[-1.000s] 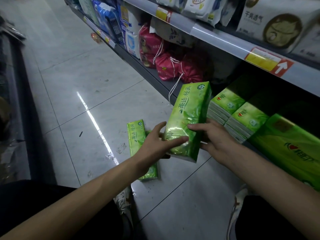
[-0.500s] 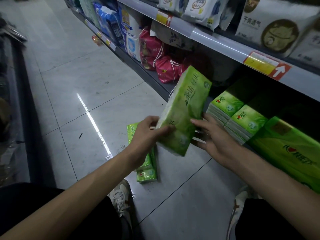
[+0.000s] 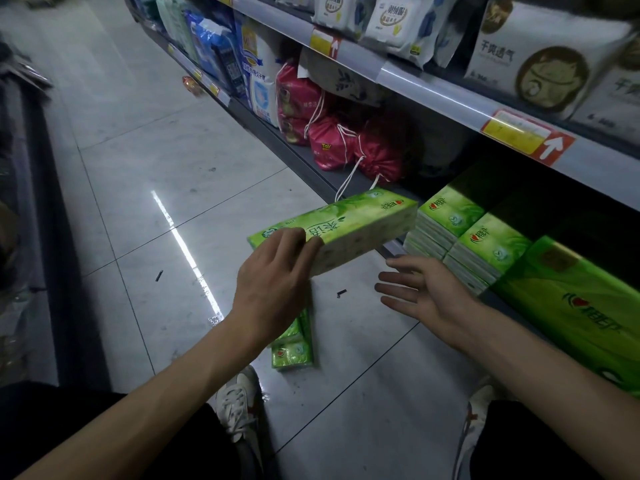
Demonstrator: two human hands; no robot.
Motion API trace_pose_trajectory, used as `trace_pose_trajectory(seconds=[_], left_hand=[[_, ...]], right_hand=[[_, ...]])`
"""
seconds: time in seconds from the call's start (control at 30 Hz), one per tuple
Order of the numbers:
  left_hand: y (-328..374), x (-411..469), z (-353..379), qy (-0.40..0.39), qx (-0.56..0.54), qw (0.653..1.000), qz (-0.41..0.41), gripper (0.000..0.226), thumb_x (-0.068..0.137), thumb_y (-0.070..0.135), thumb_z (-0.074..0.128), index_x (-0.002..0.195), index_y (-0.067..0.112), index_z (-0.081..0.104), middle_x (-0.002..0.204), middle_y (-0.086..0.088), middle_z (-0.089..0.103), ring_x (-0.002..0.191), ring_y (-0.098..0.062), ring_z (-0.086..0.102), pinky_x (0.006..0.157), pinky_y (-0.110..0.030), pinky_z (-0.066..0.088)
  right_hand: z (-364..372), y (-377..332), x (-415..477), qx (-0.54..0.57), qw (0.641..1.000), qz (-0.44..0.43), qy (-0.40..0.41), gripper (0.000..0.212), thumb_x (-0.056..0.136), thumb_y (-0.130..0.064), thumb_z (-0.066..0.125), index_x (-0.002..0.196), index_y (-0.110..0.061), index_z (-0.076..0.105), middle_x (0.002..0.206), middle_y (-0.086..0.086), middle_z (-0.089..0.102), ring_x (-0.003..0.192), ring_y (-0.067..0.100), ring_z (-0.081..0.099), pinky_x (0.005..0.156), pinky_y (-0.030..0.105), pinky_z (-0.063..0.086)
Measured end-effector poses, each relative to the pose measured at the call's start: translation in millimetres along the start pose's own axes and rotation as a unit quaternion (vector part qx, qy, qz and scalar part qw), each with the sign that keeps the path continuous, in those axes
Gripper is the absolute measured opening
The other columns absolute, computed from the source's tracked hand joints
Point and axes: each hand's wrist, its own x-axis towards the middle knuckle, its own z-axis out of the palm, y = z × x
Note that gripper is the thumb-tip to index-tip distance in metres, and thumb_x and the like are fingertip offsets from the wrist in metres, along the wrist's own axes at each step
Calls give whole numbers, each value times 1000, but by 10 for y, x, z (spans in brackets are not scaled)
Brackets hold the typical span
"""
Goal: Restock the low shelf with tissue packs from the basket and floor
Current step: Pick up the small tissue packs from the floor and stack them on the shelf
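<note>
Green tissue pack [image 3: 349,226] hangs flat over the floor just short of the low shelf [image 3: 391,247], gripped at its near end by left hand [image 3: 277,282] only, right hand [image 3: 426,292] open below, so the far end could sag and snag the stacked packs [image 3: 450,216].

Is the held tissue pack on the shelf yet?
Not yet: the left hand grips the tissue pack in mid-air, beside the shelved stacks.
</note>
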Motion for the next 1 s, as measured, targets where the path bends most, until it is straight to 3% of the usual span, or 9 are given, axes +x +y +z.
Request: trace_pose_trajectory(seconds=[0.2, 0.4, 0.5, 0.6, 0.7, 0.83, 0.9, 1.0], left_hand=[[18, -6, -1, -4, 0, 1000, -8, 54, 68, 6, 85, 120, 5, 72, 109, -17, 66, 94, -36, 62, 51, -35, 48], [288, -16, -72, 2, -44, 999, 14, 54, 67, 12, 85, 119, 6, 70, 110, -16, 65, 98, -33, 58, 53, -36, 51], [507, -91, -105, -26, -66, 996, 59, 53, 67, 18, 84, 118, 5, 71, 110, -13, 65, 96, -32, 61, 57, -36, 51], [597, -156, -55, -82, -105, 987, 93, 47, 83, 43, 75, 116, 10, 69, 112, -9, 63, 93, -31, 62, 68, -39, 53], [568, -152, 32, -132, -153, 976, 81, 46, 94, 54, 61, 121, 17, 69, 119, -7, 63, 98, -29, 62, 83, -41, 52], [431, -15, 99, -135, -150, 979, 5, 50, 91, 36, 71, 137, 18, 61, 124, -8, 60, 101, -31, 63, 80, -40, 55], [367, 82, 74, -135, -140, 981, -31, 67, 86, 36, 76, 147, 19, 52, 128, -11, 59, 103, -32, 62, 79, -40, 53], [289, 171, 60, -140, -131, 980, -48, 99, 78, 45, 84, 160, 21, 33, 139, -14, 54, 111, -33, 58, 84, -43, 53]], right_hand=[[-6, -28, -50, 8, 1000, -5, -3, 28, 90, -15, 71, 117, -10, 67, 120, 18, 73, 104, 32, 75, 92, 45, 60], [-5, -88, -78, -3, 999, -34, -25, 62, 79, -48, 83, 131, -20, 62, 119, 14, 73, 105, 28, 75, 91, 51, 61], [0, -66, -56, 14, 998, -58, 15, 54, 82, -32, 85, 127, -8, 66, 112, 12, 78, 103, 28, 76, 90, 48, 62], [-70, -21, -24, 14, 997, -55, 61, 56, 79, -16, 86, 128, -2, 62, 117, 20, 74, 99, 30, 75, 81, 44, 64], [-146, -25, -6, -77, 987, -93, 105, 50, 74, -5, 87, 119, -8, 65, 106, 12, 77, 89, 23, 74, 74, 38, 65], [-156, -11, -39, -317, 922, -169, 144, 58, 66, -8, 87, 114, -20, 58, 102, -4, 71, 94, 21, 70, 84, 41, 60], [-156, 20, -74, -418, 874, -204, 141, 63, 67, -15, 86, 118, -24, 50, 101, -8, 63, 92, 22, 64, 82, 39, 56], [-182, 104, -107, -518, 808, -265, 98, 53, 72, -11, 76, 114, -27, 48, 93, -8, 62, 84, 27, 62, 69, 39, 52]])
